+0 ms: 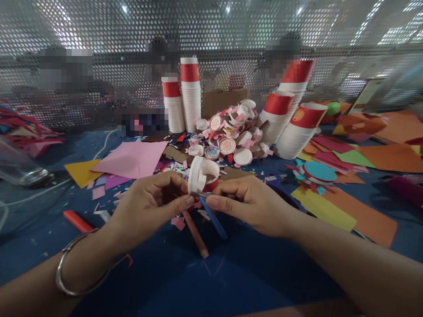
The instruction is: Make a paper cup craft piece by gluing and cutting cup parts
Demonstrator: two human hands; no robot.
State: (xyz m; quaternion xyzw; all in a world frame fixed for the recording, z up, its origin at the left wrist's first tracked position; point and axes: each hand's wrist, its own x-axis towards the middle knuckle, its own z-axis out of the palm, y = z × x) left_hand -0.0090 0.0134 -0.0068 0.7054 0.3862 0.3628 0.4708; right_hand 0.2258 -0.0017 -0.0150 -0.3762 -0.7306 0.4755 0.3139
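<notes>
My left hand [150, 203] and my right hand [246, 200] meet over the middle of the blue table [185, 273]. Between them is a cut-down paper cup bottom [202, 174], white with a red strip, tilted on its side. My left fingers pinch its near edge. My right hand is closed on a small tool with a blue handle [213, 219] that touches the cup piece; a reddish-brown stick [195, 234] slants down beside it, and which hand holds it I cannot tell. A metal bangle [71, 268] circles my left wrist.
A heap of cut cup bottoms [231, 136] lies behind. Stacks of red-and-white cups stand upright [190, 94] and lean at right [299, 130]. Coloured paper sheets lie at left [132, 158] and right [373, 220]. A red marker [76, 220] lies left. Behind stands a perforated metal screen [211, 35].
</notes>
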